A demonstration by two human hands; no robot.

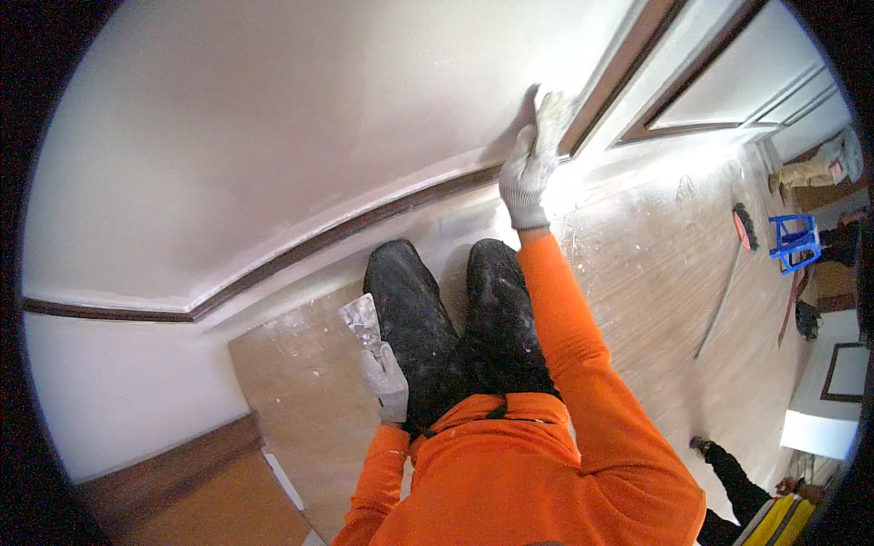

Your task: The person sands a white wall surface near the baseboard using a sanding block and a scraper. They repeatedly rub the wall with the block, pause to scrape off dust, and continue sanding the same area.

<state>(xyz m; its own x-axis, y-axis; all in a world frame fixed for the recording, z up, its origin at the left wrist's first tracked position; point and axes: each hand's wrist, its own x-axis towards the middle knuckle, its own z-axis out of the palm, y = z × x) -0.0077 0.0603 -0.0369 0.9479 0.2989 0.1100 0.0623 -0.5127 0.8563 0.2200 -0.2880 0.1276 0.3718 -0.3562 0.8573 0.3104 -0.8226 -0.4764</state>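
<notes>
My right hand [532, 164], in a pale knit glove, is raised against the white wall panel [307, 136] beside the brown wooden moulding [625, 75]. Its fingertips look blurred, and whether they hold anything cannot be told. Low at my left side, my left hand [386, 382], also gloved, grips a putty knife whose flat metal blade [362, 319] is smeared with pale material. The blade lies beside my left knee. A brown trim strip [355, 228] runs along the lower wall in front of my knees.
A long-handled broom [720, 300] lies on the dusty floor at the right, near a blue plastic stool [795, 243]. A person in a yellow reflective vest [778, 522] is at the lower right. Another person's legs [809, 170] show at the far right. A brown board [205, 491] is at the lower left.
</notes>
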